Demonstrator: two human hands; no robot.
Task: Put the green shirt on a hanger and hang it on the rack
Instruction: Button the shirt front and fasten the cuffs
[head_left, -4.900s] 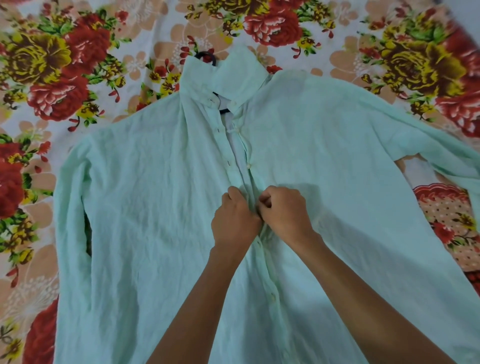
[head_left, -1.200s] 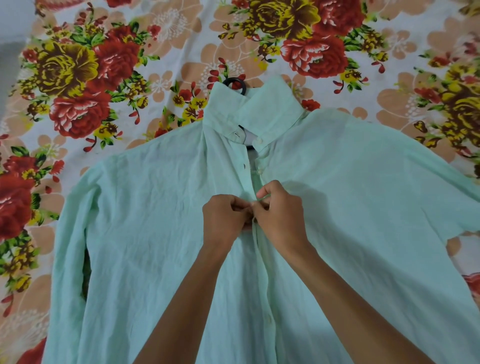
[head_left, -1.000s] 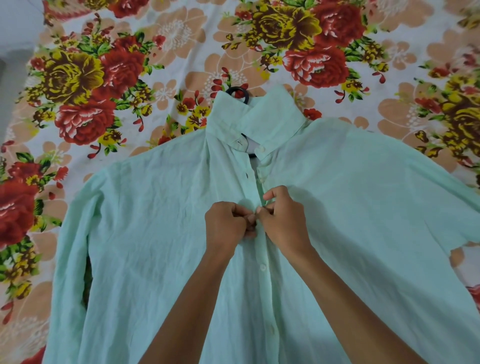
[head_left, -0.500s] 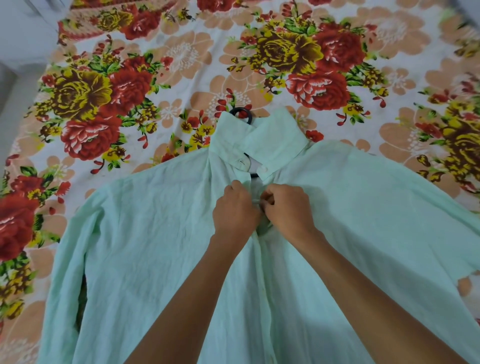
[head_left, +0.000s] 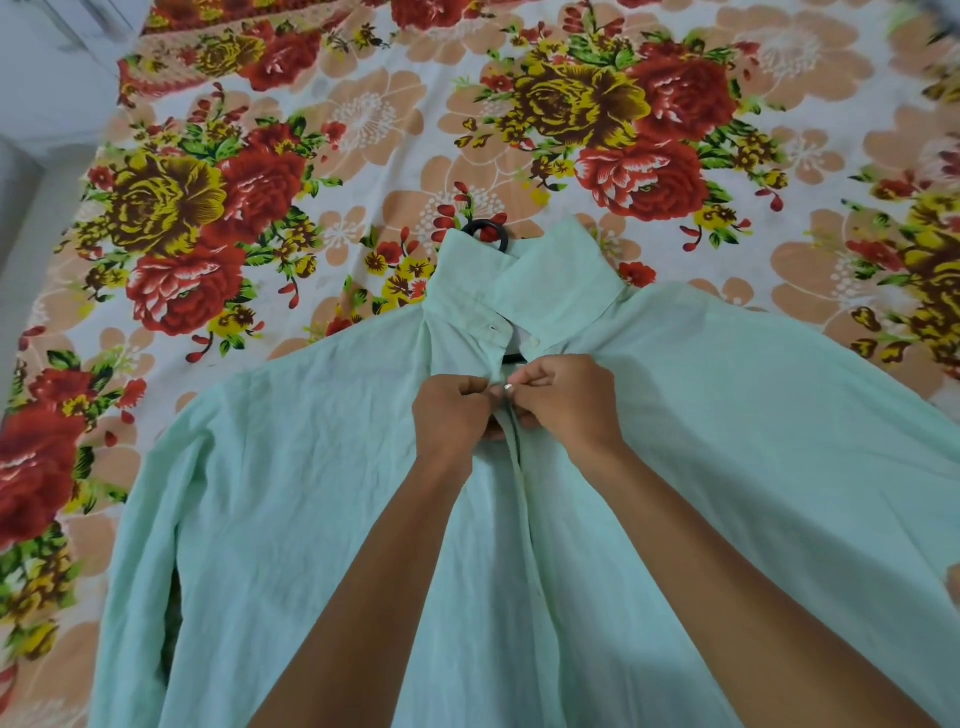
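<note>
Head view showed one green shirt (head_left: 291, 493) spread front-up on a bed covered by a floral bedsheet (head_left: 363, 119). Both hands met at the placket just below the collar (head_left: 524, 291). The left hand (head_left: 457, 410) pinched the left edge of the placket, and the right hand (head_left: 566, 402) pinched the right edge beside one small button (head_left: 508, 387). One black hanger (head_left: 485, 234) lay inside the shirt, its hook poking out above the collar and a short dark stretch visible at the neck opening. Both forearms crossed the lower shirt front.
</note>
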